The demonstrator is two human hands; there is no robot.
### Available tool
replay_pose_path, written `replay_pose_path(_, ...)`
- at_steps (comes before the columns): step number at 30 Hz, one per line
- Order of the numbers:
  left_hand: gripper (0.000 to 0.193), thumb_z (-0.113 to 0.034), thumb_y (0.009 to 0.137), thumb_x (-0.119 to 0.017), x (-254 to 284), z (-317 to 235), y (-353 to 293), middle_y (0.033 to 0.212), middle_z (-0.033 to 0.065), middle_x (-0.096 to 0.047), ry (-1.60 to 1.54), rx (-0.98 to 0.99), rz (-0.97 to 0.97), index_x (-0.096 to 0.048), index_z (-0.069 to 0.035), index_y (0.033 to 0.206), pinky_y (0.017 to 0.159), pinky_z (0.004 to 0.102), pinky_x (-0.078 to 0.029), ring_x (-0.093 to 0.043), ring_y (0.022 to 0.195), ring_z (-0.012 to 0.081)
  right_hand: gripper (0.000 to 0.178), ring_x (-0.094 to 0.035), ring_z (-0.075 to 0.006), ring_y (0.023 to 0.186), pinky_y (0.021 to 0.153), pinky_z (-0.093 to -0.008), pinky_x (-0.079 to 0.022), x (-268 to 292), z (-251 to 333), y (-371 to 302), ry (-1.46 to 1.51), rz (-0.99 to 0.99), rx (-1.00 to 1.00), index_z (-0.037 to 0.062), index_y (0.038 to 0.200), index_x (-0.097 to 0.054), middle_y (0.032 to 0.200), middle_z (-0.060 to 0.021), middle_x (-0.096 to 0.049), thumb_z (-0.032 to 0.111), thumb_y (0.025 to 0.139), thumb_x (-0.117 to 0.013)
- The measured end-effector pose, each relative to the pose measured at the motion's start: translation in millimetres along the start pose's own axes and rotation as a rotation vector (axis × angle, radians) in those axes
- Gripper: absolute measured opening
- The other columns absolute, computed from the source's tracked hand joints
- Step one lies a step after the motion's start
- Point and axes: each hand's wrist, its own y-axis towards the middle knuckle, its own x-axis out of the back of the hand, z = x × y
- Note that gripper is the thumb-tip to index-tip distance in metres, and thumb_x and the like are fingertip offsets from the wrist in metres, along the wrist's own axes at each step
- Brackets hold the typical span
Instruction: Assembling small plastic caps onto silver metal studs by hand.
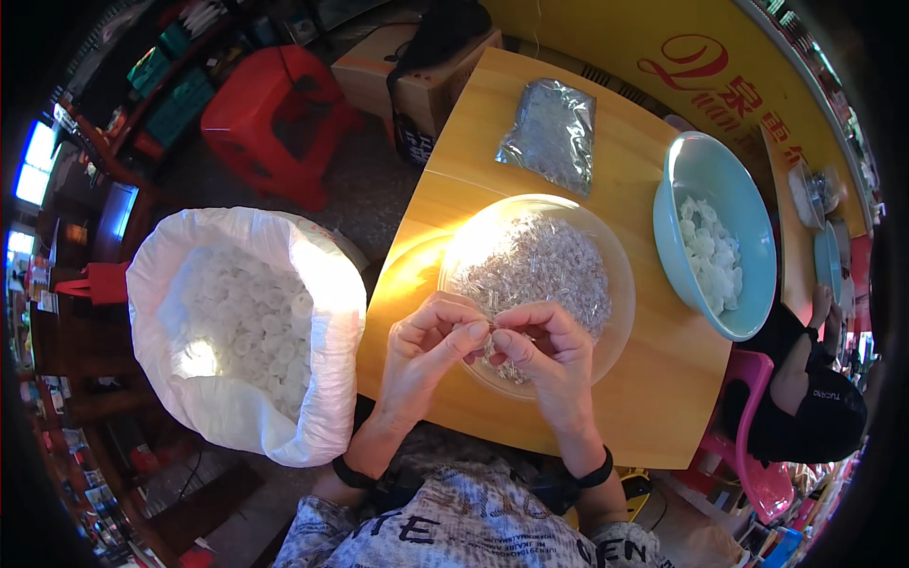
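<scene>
My left hand (434,343) and my right hand (551,352) meet fingertip to fingertip above the near side of a translucent round bowl (620,301). Both are closed in a pinch, thumbs against forefingers. Whatever sits between the fingertips is too small to make out. A heap of small, clear, slender plastic-looking pieces (544,256) fills much of the bowl, partly hidden behind my hands. Left of the table stands a white woven sack (329,284), its mouth rolled open, full of whitish translucent rounded pieces (251,308).
A light blue basin (743,204) on the table's right holds similar whitish pieces (710,256). Behind the bowl lies a shiny clear bag (547,133) on the wooden table (653,407). A red stool (275,118) stands far left. Another person (805,407) sits at right beside a pink chair (753,426).
</scene>
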Motion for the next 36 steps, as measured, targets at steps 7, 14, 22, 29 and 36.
replay_pose_path(7,0.009,-0.002,0.085,-0.061,4.4,-0.3,-1.1,0.093,0.0038,-0.058,-0.12,-0.008,0.053,-0.06,-0.003,0.094,0.07,0.0219,-0.044,-0.054,0.081,0.008,0.012,-0.061,-0.0103,0.081,0.071,-0.0224,-0.052,-10.7,-9.9,0.4,0.061,-0.079,0.11,-0.0006,0.097,-0.062,0.091,-0.0057,-0.063,0.003,0.086,-0.063)
replay_pose_path(14,0.037,-0.001,0.085,-0.061,10.7,1.5,0.8,0.11,0.0085,-0.055,0.05,-0.112,-0.027,-0.045,-0.004,0.118,0.088,0.0268,-0.045,-0.054,0.1,0.0132,0.01,-0.06,-0.011,0.084,0.072,-0.0219,-0.051,-18.8,-8.3,4.3,-0.071,-0.147,0.224,-0.001,0.097,-0.06,0.101,-0.0095,-0.061,0.001,0.087,-0.059)
replay_pose_path(22,0.04,0.002,0.083,-0.063,12.6,-0.6,2.0,0.119,0.0117,-0.054,0.128,-0.163,-0.002,-0.045,-0.002,0.118,0.09,0.0285,-0.047,-0.054,0.108,0.0157,0.011,-0.058,-0.0122,0.092,0.083,-0.0241,-0.047,-25.5,-15.9,10.0,-0.096,-0.121,0.282,0.0005,0.101,-0.056,0.11,-0.0119,-0.06,0.002,0.09,-0.056)
replay_pose_path(29,0.039,0.006,0.081,-0.064,25.6,5.0,4.6,0.113,0.0123,-0.057,0.252,-0.224,-0.17,-0.048,-0.001,0.116,0.09,0.0291,-0.048,-0.058,0.104,0.0171,0.011,-0.055,-0.0085,0.09,0.08,-0.0224,-0.045,-39.5,-21.2,15.3,0.077,-0.149,0.122,0.0027,0.1,-0.057,0.108,-0.0082,-0.062,0.008,0.091,-0.057)
replay_pose_path(36,0.025,0.002,0.085,-0.061,30.7,4.7,-0.1,0.107,0.0106,-0.062,0.276,-0.33,-0.318,-0.057,0.0,0.109,0.09,0.0271,-0.047,-0.059,0.101,0.0159,0.011,-0.055,-0.0088,0.09,0.085,-0.0226,-0.042,-53.7,-27.9,28.6,0.298,-0.157,0.083,0.0033,0.099,-0.057,0.107,-0.0071,-0.063,0.01,0.091,-0.057)
